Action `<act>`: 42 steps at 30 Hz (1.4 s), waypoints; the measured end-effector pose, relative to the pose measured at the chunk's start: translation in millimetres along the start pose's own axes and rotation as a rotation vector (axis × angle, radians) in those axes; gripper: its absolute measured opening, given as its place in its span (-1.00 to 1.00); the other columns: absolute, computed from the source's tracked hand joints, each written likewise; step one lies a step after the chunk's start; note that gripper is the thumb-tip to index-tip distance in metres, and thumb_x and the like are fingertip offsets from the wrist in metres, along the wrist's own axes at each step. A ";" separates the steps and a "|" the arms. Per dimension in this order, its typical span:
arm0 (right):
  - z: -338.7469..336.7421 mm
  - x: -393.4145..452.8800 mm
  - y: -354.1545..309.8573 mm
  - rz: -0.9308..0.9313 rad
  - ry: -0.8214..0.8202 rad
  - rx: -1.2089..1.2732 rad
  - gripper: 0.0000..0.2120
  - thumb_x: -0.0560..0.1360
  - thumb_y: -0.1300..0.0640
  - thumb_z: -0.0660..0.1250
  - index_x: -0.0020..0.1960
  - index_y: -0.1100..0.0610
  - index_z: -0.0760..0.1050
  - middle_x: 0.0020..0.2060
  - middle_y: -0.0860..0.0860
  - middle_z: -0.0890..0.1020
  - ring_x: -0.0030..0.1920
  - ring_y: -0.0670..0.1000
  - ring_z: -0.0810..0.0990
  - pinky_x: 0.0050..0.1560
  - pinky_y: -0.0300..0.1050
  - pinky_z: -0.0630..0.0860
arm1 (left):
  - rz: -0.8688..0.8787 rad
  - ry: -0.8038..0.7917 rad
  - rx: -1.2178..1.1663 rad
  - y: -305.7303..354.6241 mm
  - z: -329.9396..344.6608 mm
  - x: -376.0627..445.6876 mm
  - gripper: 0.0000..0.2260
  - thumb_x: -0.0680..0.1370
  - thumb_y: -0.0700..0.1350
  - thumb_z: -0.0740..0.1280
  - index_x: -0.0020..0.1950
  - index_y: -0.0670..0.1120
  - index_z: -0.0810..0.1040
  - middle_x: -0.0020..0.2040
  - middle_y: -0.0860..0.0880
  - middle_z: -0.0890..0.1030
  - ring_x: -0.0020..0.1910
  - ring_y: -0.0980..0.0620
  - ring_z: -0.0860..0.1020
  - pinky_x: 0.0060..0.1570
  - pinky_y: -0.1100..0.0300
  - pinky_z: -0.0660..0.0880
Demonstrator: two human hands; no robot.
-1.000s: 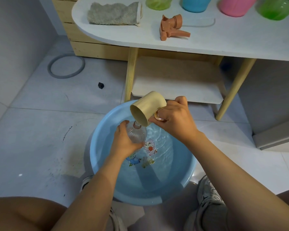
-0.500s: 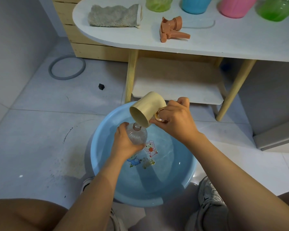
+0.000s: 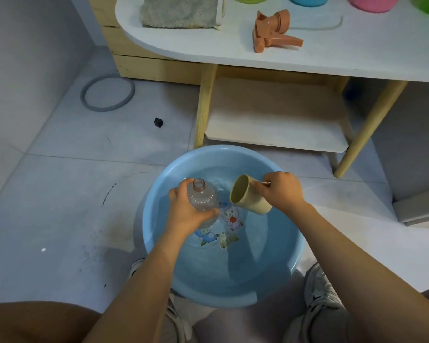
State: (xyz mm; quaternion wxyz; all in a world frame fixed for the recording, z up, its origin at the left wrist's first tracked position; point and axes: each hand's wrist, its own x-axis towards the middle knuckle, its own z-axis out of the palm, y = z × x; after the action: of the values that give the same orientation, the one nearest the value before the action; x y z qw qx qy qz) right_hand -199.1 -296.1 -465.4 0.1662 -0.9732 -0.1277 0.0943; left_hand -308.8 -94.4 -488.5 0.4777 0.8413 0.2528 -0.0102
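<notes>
Above the floor [image 3: 60, 194], the grip of the left hand [image 3: 186, 211] is closed round a clear bottle [image 3: 203, 199], neck upward as if for filling, and the right hand [image 3: 281, 191] is curled on the handle of a beige cup [image 3: 248, 198], both held low in the blue basin [image 3: 221, 151], probably so that spills are caught.

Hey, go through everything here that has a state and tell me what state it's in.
Bottle: uncapped, gripped by left hand
Cup: tipped sideways, right hand on handle
Basin: holds water
Spray head: detached, lying on table
Towel: lying bunched on table
</notes>
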 end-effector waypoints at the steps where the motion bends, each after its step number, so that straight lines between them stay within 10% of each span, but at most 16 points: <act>1: 5.4 1.2 1.7 0.016 -0.047 -0.010 -0.57 0.53 -0.12 0.23 -0.42 0.08 0.34 -0.50 -0.04 0.37 -0.32 0.07 0.40 -0.45 -0.19 0.18 | -0.005 0.003 -0.006 -1.7 -0.8 0.6 -0.18 0.22 -0.08 0.61 0.37 0.05 0.29 0.27 -0.03 0.28 0.11 0.07 0.37 0.10 0.29 0.32; 6: 25.7 5.7 1.8 0.092 -0.206 -0.137 -0.59 0.56 -0.11 0.15 -0.22 0.18 0.53 -0.35 0.03 0.49 -0.24 0.10 0.48 -0.28 -0.14 0.34 | 0.004 0.016 -0.056 -8.8 -2.2 2.3 -0.25 0.25 -0.05 0.59 0.35 0.03 0.32 0.21 0.02 0.41 0.17 0.06 0.42 0.07 0.27 0.33; 16: 42.0 2.8 -33.6 -0.098 -0.332 -0.454 -0.68 0.58 0.20 0.10 -0.36 0.09 0.24 -0.32 0.00 0.48 -0.19 0.07 0.50 -0.26 -0.21 0.31 | 0.018 0.052 -0.027 -14.5 0.5 3.5 -0.26 0.27 0.01 0.57 0.37 0.05 0.32 0.25 -0.01 0.39 0.22 0.02 0.41 0.16 0.22 0.36; 24: 55.3 2.0 -31.5 -0.310 -0.418 -0.632 -0.68 0.53 0.24 0.16 0.25 0.02 0.41 -0.18 -0.05 0.52 -0.03 0.05 0.56 0.19 -0.07 0.30 | -0.056 0.057 -0.022 -19.7 1.5 4.0 -0.09 0.24 -0.01 0.60 0.47 0.04 0.18 0.35 -0.02 0.24 0.32 0.04 0.31 0.26 0.21 0.30; 33: 62.3 -7.5 -39.7 -0.293 -0.395 -0.656 -0.62 0.52 0.19 0.21 0.27 -0.16 0.39 0.06 -0.08 0.54 0.13 0.03 0.49 0.30 -0.08 0.11 | -0.074 0.082 -0.006 -28.1 -1.1 4.6 -0.17 0.23 -0.03 0.61 0.39 -0.02 0.27 0.32 -0.04 0.26 0.24 0.00 0.37 0.19 0.29 0.31; 42: 66.3 -19.2 -51.1 -0.338 -0.404 -0.669 -0.74 0.52 0.19 0.19 0.10 -0.08 0.51 -0.20 -0.06 0.51 0.03 0.00 0.52 0.30 -0.08 0.12 | -0.103 0.126 -0.035 -27.7 -2.7 5.7 -0.23 0.22 -0.01 0.61 0.34 -0.05 0.34 0.24 -0.01 0.41 0.14 0.04 0.46 0.13 0.23 0.40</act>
State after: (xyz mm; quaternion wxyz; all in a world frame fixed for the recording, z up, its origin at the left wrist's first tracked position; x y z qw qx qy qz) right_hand -243.4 -235.0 -506.4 -0.1742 -0.9008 -0.3392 0.2078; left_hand -316.5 -78.3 -510.6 0.4741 0.8177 0.3256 0.0225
